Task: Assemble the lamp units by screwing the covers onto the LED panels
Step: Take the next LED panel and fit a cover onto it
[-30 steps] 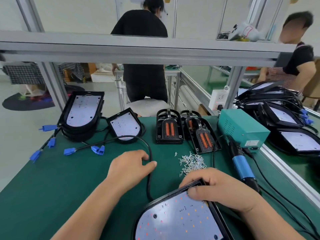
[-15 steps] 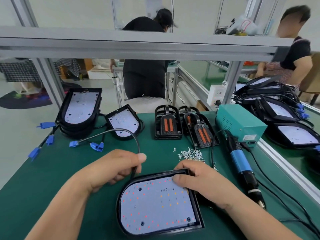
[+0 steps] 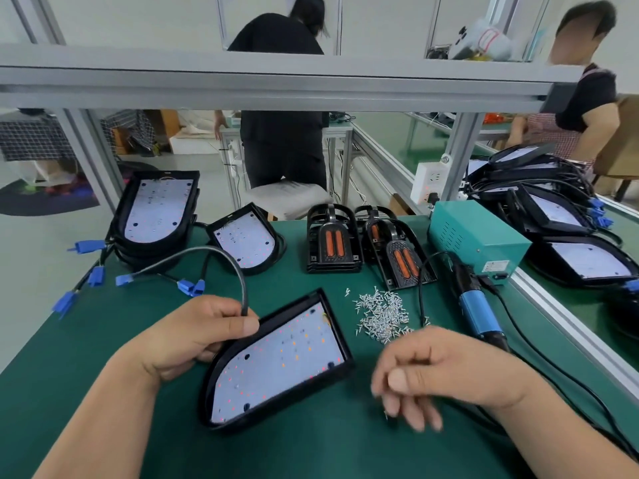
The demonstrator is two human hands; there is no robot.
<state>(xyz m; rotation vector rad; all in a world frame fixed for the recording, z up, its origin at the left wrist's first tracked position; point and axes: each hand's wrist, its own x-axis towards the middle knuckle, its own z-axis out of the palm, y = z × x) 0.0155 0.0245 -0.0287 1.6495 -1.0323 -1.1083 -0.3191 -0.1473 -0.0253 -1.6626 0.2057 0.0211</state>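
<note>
Right hand (image 3: 446, 371): has come off the LED panel (image 3: 276, 364) it was pressing half a second ago and now hangs just right of it, apart from it. Fingers are loosely curled and blurred, with nothing plainly in them. A screw-like speck shows by the fingertips; whether they touch it I cannot tell.
Left hand (image 3: 193, 337): thumb and fingers pinch the grey cable (image 3: 221, 252) where it meets the panel's rounded end. Lower fingers seem tucked against that edge.
LED panel: turned since the earlier frame, so its straight end now points up and right toward the parts. It lies LED face up on the green mat (image 3: 103, 357), between the two hands, touching the left and clear of the right.
Why held so: pinching the cable probably keeps it off the panel's face and steadies the housing for a cover.
Screws (image 3: 380, 314): loose pile just beyond the right hand, near the panel's far corner.
Screwdriver (image 3: 479, 311): blue-bodied, lying right of the pile, within the right hand's reach.
Covers (image 3: 333, 245): black with orange slots, stacked behind the screws, well apart from both hands.
Next call: likely a cover, since none sits on this panel yet.
</note>
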